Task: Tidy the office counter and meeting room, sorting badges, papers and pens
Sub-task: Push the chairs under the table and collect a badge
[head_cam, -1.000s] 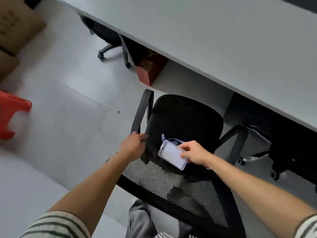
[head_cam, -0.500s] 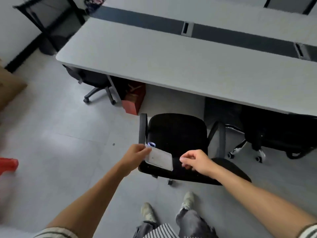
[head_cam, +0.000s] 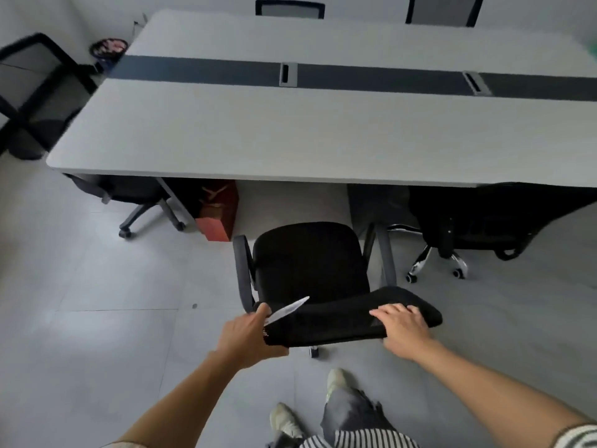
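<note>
My left hand [head_cam: 247, 333] pinches a flat white badge holder [head_cam: 288, 309], seen edge-on, just above the left end of a black office chair's backrest [head_cam: 339, 321]. My right hand [head_cam: 402, 324] rests on top of that backrest at its right end, fingers fairly straight. The chair's black seat [head_cam: 307, 257] has nothing on it and faces the long white meeting table [head_cam: 290, 134].
A red box [head_cam: 216, 218] stands under the table, left of the chair. More black chairs stand at the left [head_cam: 129, 195], the right [head_cam: 468, 218], the far left [head_cam: 32, 92] and behind the table. My feet are below on the grey floor.
The badge passed from my right hand to my left and came off the chair seat. My right hand moved onto the backrest. The view rose and pulled back from the chair.
</note>
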The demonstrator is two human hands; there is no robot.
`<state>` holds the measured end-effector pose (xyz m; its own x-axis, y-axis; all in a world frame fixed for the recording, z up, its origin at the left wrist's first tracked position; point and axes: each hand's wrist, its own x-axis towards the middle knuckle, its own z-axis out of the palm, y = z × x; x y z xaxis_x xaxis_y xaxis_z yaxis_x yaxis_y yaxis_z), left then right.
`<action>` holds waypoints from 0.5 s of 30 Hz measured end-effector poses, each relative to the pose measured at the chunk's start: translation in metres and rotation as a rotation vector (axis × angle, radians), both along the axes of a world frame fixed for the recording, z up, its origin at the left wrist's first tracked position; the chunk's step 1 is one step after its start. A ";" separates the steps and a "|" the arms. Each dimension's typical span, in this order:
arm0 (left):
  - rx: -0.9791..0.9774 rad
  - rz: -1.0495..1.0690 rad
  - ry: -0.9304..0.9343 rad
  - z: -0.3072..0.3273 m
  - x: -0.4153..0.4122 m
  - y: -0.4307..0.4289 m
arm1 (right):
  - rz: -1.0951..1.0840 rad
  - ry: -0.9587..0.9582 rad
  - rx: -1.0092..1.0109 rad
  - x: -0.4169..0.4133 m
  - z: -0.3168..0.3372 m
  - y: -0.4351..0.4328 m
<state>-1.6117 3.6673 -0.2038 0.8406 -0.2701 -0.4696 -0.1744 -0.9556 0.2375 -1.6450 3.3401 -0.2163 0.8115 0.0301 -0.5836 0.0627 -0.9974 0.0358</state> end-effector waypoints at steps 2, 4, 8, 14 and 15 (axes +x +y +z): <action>0.035 -0.027 -0.008 0.000 0.008 0.001 | -0.021 -0.040 -0.034 0.010 -0.002 0.003; 0.038 -0.015 -0.005 0.002 0.021 -0.001 | -0.019 -0.050 -0.025 0.025 -0.004 0.001; 0.027 -0.007 0.021 0.006 0.049 -0.014 | 0.002 -0.065 -0.025 0.060 -0.008 -0.011; 0.079 0.063 -0.003 0.011 0.114 -0.012 | 0.020 -0.097 -0.001 0.129 -0.018 -0.008; 0.089 0.082 -0.001 0.010 0.123 -0.013 | 0.016 -0.100 -0.004 0.138 -0.021 -0.008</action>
<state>-1.4886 3.6547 -0.1935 0.8588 -0.1573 -0.4875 -0.0947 -0.9840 0.1506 -1.5073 3.3325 -0.2371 0.8650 0.0410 -0.5001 0.0743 -0.9961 0.0470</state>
